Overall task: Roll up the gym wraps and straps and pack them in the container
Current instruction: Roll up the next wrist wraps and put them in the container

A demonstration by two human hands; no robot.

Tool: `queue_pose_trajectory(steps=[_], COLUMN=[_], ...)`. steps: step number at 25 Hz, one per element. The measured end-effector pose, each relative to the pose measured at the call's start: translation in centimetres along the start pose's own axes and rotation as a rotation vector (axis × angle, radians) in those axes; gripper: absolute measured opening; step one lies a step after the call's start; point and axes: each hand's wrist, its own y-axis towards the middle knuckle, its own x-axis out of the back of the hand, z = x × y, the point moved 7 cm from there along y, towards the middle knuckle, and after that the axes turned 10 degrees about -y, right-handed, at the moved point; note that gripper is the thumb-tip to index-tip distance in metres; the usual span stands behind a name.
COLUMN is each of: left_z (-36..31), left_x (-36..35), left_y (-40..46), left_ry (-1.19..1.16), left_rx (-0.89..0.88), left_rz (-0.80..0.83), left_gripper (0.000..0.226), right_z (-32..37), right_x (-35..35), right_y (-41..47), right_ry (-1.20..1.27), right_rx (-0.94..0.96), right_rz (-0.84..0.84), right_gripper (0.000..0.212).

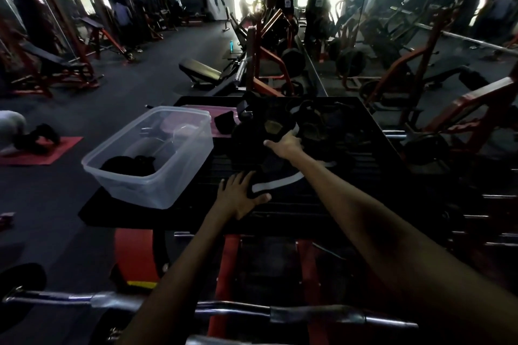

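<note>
A clear plastic container (pixel 179 148) stands on the left of a dark ribbed platform (pixel 294 210), with a black rolled wrap (pixel 127 166) in its near end. A heap of black wraps and straps (pixel 308 123) lies at the far middle of the platform. My right hand (pixel 286 144) reaches into the near edge of that heap, its fingertips hidden among the straps. A black strap with a pale grey edge (pixel 276 183) runs from the heap toward me. My left hand (pixel 238 194) lies flat with fingers spread, pressing on that strap's near end.
A pink mat and a black pad (pixel 225 120) lie beyond the container. A curved steel bar (pixel 196 307) crosses in front of me, low down. Red-framed gym machines and benches stand all around. A person kneels on a red mat (pixel 36 148) at the left.
</note>
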Motion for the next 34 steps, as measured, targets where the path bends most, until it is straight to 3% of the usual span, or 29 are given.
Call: queue_pose_trajectory(steps=[2,6,7,12,14,15,17,19,21,22,26,28,30,31,34], left_z=[0.1,0.0,0.0,-0.5,-2.1,-2.8,-5.0,-6.9,-6.9,-6.2,-3.8,-3.4,-3.4,-3.5,-4.0], left_x=[0.3,0.7,0.7,1.5,3.0,3.8,4.4,4.2,4.4,4.5,7.1,9.3,10.8,11.2,10.5], left_y=[0.0,0.3,0.4,0.2,-0.6,-0.8,-0.2,1.1,2.0,2.5,1.8,0.9,-0.3,-1.0,-2.6], left_ry=[-0.015,-0.052,-0.063,-0.073,-0.309,-0.552,-1.141,-1.346,-1.114,-0.982,-0.588,-0.250,-0.081,-0.048,-0.011], left_rx=[-0.010,-0.057,-0.063,-0.131,-0.228,-0.211,-0.078,0.091,0.149,0.131,0.020,-0.023,-0.055,-0.079,-0.191], left_rz=[-0.034,-0.090,-0.092,-0.152,-0.284,-0.302,-0.161,0.021,0.046,-0.002,-0.202,-0.323,-0.433,-0.473,-0.457], left_gripper=[0.085,0.087,0.087,0.077,0.062,0.053,0.050,0.043,0.020,0.020,0.023,0.030,0.029,0.027,0.029], right_z=[0.0,0.4,0.5,0.2,0.3,0.4,0.7,0.9,0.3,-0.2,-3.0,-3.5,-3.7,-3.7,-3.3], right_x=[-0.7,2.0,3.5,10.1,9.9,9.3,6.5,3.5,1.6,1.5,4.1,3.3,1.8,1.3,-0.8], right_y=[0.6,1.1,0.9,-3.7,-6.4,-7.8,-10.6,-12.5,-13.4,-13.4,-10.8,-9.8,-9.2,-9.2,-8.4], right_ry=[-0.052,0.059,0.095,0.145,0.126,0.118,0.085,0.065,0.047,0.075,0.190,0.000,-0.088,0.028,0.929], right_rx=[-0.059,-0.031,-0.009,0.087,0.214,0.294,0.454,0.610,0.686,0.666,0.468,0.449,0.396,0.342,0.060], right_rz=[-0.014,-0.170,-0.243,-0.482,-0.497,-0.480,-0.352,-0.134,0.049,0.094,-0.145,-0.107,-0.047,-0.035,0.198], right_gripper=[0.098,0.039,0.033,0.035,0.032,0.030,0.031,0.031,0.024,0.026,0.026,0.039,0.047,0.047,0.050])
